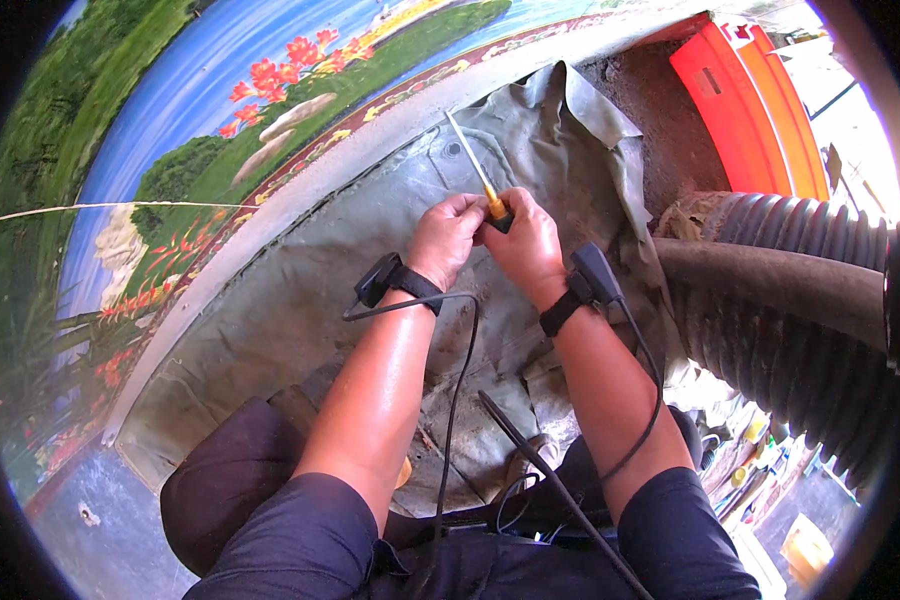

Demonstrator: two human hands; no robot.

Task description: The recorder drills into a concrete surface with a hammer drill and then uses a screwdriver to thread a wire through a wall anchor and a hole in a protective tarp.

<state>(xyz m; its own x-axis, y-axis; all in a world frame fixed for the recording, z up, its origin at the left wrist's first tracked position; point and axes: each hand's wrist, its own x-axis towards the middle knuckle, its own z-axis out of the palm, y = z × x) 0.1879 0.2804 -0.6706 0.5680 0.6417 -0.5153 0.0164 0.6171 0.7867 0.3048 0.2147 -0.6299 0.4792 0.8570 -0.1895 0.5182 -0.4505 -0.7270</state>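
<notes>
In front of me, my right hand (526, 244) is closed round a screwdriver-like tool (496, 207) with a yellow and black handle. Its long, thin, pale shaft points up and to the left; the tip is too small to make out. My left hand (444, 238) is pinched close beside the handle, its fingertips meeting those of the right. What the left fingers grip, if anything, is hidden. Beneath both hands spreads a grey-green tarp (350, 270), creased and dirty, with a round eyelet near the tool's shaft.
A wall painted with a landscape (200, 170) curves along the left and far side. To the right lie thick ribbed hoses (790, 350) and a smooth brown pipe (770, 275). An orange-red plastic barrier (750, 110) stands far right. Black cables (455, 400) hang from my wrist devices.
</notes>
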